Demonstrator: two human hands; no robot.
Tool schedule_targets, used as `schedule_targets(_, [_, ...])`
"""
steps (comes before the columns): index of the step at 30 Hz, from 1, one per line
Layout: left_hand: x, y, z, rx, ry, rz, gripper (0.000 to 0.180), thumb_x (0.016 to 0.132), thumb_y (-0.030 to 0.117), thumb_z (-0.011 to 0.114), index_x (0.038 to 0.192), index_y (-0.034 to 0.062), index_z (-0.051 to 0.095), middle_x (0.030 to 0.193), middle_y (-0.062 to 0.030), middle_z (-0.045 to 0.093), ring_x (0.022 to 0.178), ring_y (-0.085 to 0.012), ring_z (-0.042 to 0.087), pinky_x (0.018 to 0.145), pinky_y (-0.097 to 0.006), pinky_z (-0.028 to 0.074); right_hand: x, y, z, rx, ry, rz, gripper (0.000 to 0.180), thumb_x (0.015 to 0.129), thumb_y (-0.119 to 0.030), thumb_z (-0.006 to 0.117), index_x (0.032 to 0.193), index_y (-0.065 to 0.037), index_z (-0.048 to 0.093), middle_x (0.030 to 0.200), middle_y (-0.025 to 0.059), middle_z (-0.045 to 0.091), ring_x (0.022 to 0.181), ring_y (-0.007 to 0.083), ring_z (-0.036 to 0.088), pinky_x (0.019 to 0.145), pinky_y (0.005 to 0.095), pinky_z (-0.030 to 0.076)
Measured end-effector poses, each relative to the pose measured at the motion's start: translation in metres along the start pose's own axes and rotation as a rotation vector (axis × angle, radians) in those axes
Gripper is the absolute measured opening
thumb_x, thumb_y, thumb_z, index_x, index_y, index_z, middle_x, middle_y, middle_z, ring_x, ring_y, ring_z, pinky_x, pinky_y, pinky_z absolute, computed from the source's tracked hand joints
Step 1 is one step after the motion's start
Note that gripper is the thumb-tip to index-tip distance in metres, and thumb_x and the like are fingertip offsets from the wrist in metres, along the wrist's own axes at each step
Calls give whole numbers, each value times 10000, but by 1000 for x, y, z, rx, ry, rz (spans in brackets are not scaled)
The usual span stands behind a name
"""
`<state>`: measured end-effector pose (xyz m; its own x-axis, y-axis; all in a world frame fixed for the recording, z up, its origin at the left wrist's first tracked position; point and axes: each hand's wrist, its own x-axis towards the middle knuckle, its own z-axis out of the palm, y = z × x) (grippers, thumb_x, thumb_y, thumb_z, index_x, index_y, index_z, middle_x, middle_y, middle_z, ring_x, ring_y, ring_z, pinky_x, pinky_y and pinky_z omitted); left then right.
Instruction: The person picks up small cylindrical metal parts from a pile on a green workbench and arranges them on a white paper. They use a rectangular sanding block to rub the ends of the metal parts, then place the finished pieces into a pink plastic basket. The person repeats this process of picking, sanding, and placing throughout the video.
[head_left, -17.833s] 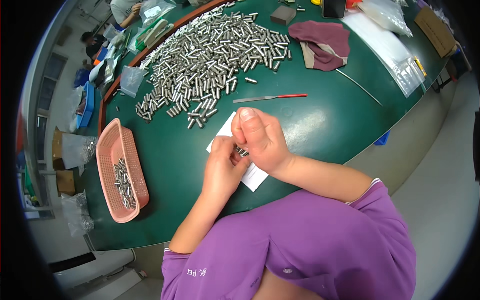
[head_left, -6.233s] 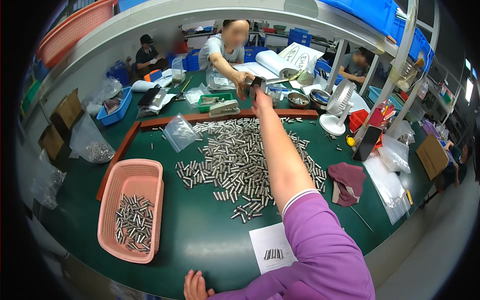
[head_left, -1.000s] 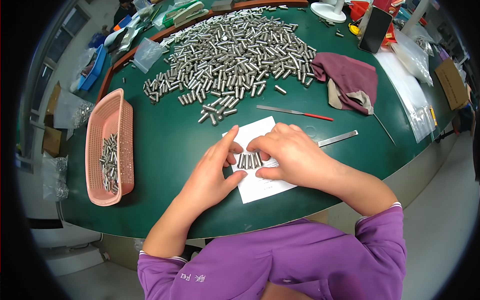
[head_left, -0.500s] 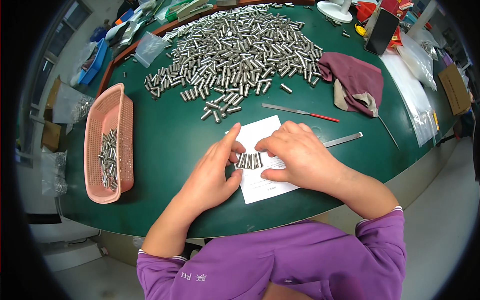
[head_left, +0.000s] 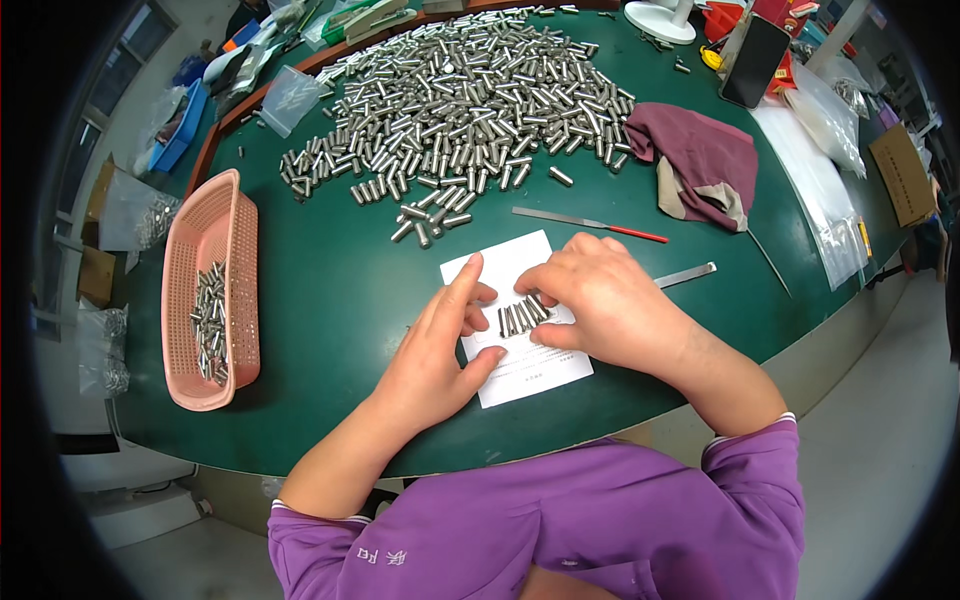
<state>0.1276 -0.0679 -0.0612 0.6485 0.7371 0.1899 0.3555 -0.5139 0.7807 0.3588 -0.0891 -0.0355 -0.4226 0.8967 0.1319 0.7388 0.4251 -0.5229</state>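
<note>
A short row of headed metal pins [head_left: 515,318] lies side by side on a printed white sheet [head_left: 530,385]. My right hand [head_left: 610,305] is curled at the row's right end, thumb and fingertips gripping the pins there. At the left, my left hand [head_left: 430,345] is open, thumb and fingers spread, with a small gap between it and the row. Its fingertips are over the sheet. Beyond the hands, a large heap of similar metal pins [head_left: 470,100] covers the far part of the green table [head_left: 330,270].
A pink plastic basket [head_left: 245,300] with pins inside stands at the left. Past the sheet lie a red-handled file [head_left: 590,224], a metal strip [head_left: 688,276] and a maroon cloth [head_left: 700,160]. A dark phone [head_left: 755,62] stands at the far right, beside clear plastic bags [head_left: 815,200].
My left hand has drawn back from the row, its thumb and fingers wider apart. The pins now lean at the right end, by my right hand. The whole view has shifted slightly.
</note>
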Motion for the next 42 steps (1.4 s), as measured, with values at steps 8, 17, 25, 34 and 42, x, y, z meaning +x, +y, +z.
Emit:
schedule_targets(8, [2, 2, -1, 47, 0, -51, 955, 723, -21, 761, 1521, 50, 241, 1140, -110, 614, 858, -176, 586, 784, -302, 499, 3, -5, 3, 0, -34, 41, 373, 721, -193, 808, 1063, -111, 685, 891, 2, 662, 943, 229, 561, 870, 377, 418])
schedule_targets(17, [3, 0, -9, 62, 24, -3, 656, 748, -33, 736, 1362, 38, 518, 1078, -88, 681, 843, -155, 603, 757, -276, 516, 1, -3, 12, 68, 44, 23, 366, 759, -233, 783, 1099, -124, 707, 854, -6, 667, 865, 224, 580, 845, 374, 445])
schedule_targets(25, [2, -2, -1, -4, 78, -154, 642, 743, -56, 737, 1343, 58, 540, 1045, -64, 692, 852, -129, 614, 765, -263, 523, 2, -9, 24, 12, 117, 8, 283, 744, -213, 786, 999, -126, 701, 832, 12, 647, 842, 231, 589, 799, 378, 458])
schedule_targets(34, [-1, 4, 5, -144, 90, -144, 683, 751, -73, 714, 1379, 64, 484, 964, -68, 596, 847, -187, 596, 771, -294, 525, 3, -8, 28, 214, 97, -12, 231, 738, -140, 768, 912, -91, 626, 840, 49, 630, 842, 241, 616, 776, 377, 484])
schedule_targets(42, [3, -3, 8, 19, 139, 36, 778, 736, -123, 682, 1443, 64, 417, 980, -70, 591, 885, -171, 598, 824, -307, 524, 8, -4, 35, 288, 136, -33, 223, 744, -79, 744, 907, -76, 592, 837, 48, 606, 765, 210, 621, 726, 359, 499])
